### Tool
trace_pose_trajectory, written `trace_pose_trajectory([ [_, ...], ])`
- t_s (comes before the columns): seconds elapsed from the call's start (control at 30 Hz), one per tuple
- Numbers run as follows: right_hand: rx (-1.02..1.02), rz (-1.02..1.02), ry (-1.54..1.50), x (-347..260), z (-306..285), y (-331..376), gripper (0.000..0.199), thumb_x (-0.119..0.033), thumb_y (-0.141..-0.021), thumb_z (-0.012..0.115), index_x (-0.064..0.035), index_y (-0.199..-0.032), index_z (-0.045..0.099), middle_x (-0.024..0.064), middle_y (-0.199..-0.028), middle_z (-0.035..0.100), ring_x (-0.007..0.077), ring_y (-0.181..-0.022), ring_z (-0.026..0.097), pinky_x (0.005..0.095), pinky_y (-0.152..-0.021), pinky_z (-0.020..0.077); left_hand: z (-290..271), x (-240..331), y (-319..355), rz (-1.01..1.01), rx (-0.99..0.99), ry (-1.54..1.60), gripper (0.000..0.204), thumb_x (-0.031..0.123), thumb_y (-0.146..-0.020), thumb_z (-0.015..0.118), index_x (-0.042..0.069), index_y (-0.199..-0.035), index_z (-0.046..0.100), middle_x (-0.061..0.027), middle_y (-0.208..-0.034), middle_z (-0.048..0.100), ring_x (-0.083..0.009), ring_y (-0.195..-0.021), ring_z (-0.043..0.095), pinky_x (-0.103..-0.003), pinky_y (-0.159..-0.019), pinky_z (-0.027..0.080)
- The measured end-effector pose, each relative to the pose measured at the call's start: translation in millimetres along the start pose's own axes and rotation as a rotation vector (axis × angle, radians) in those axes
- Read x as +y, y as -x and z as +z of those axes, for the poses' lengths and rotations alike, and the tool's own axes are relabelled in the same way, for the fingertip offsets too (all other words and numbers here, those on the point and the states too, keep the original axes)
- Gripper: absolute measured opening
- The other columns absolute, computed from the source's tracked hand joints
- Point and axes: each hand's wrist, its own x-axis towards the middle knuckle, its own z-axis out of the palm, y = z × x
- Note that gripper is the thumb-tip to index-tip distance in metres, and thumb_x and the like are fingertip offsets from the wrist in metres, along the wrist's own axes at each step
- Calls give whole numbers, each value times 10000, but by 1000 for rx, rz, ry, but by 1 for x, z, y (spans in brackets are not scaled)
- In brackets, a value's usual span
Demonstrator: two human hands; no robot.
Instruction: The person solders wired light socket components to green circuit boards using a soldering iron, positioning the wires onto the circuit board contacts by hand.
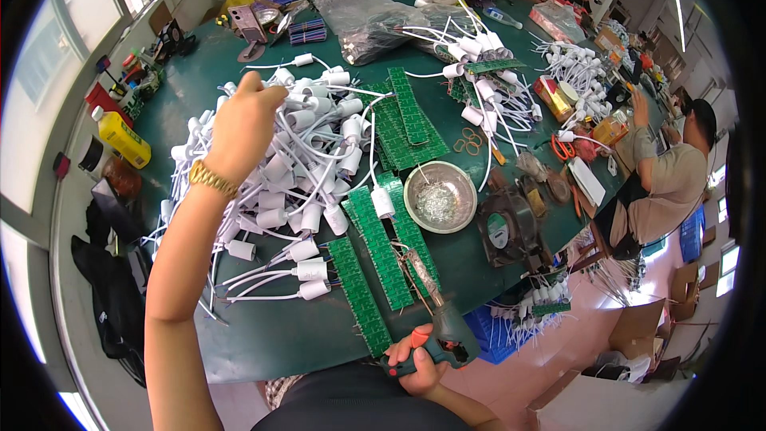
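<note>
The left hand (243, 124) reaches far forward, fingers pinched into the heap of white plastic lamp sockets with white cords (299, 168) on the dark green counter (271, 335). The right hand (419, 367) grips a green soldering gun (437, 315) near the body, tip pointing away along the green circuit-board strips (375, 247).

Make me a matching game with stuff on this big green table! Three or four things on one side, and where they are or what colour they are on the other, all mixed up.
Things:
1. left hand
2. right hand
3. metal bowl
4. yellow bottle

Places:
A. at the table's left edge
B. gripping a green soldering tool
C. right of the green circuit board strips
D. reaching into the pile of white sockets

Pairs: 1-D, 2-B, 3-C, 4-A
</note>
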Motion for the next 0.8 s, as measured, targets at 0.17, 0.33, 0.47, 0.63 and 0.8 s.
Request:
trace_pose_trajectory([
  [0.17, -1, -21, -3, -2, -3, -1, 361, -194, -897, 502, -57, -1212, 393, 88, -728, 535, 202, -620, 560, 408, -680, 508, -41, -23, 47, -13, 385, 191, 156, -30, -802, 662, 44, -936, 694, -85, -760, 507, -218, -662, 519, -304, -595, 429],
  [0.33, 16, -14, 42, 1, -5, 2, 365, -193, -895, 512, -56, -1212, 393, 88, -729, 537, 207, -610, 562, 418, -681, 510, -54, -85, 85, -221, 92, 79, 144, 63, -805, 684, 31, -945, 673, -79, -877, 568, -247, -808, 551, -331, -716, 442],
  [0.47, 10, 35, 62, 6, -1, 4, 378, -201, -889, 525, -55, -1213, 393, 95, -729, 540, 212, -609, 564, 427, -669, 512, -59, -61, 78, -91, 148, -43, 290, 8, -749, 617, 40, -1037, 625, -127, -1097, 577, -333, -1025, 532, -420, -876, 429],
  [0.63, -11, 30, 65, 6, 12, 0, 404, -222, -875, 551, -49, -1205, 396, 114, -727, 548, 216, -591, 560, 419, -639, 512, -41, -31, 44, 6, -174, 199, 315, 27, -771, 547, -11, -1084, 569, -208, -996, 582, -405, -927, 565, -470, -831, 454],
  [0.8, -32, -57, 54, 8, 10, 5, 394, -208, -871, 541, -45, -1199, 395, 111, -718, 544, 212, -566, 548, 406, -622, 503, -22, -47, 37, -1, -353, 149, 278, 89, -888, 496, 6, -1147, 552, -214, -994, 542, -368, -950, 547, -436, -842, 446],
])
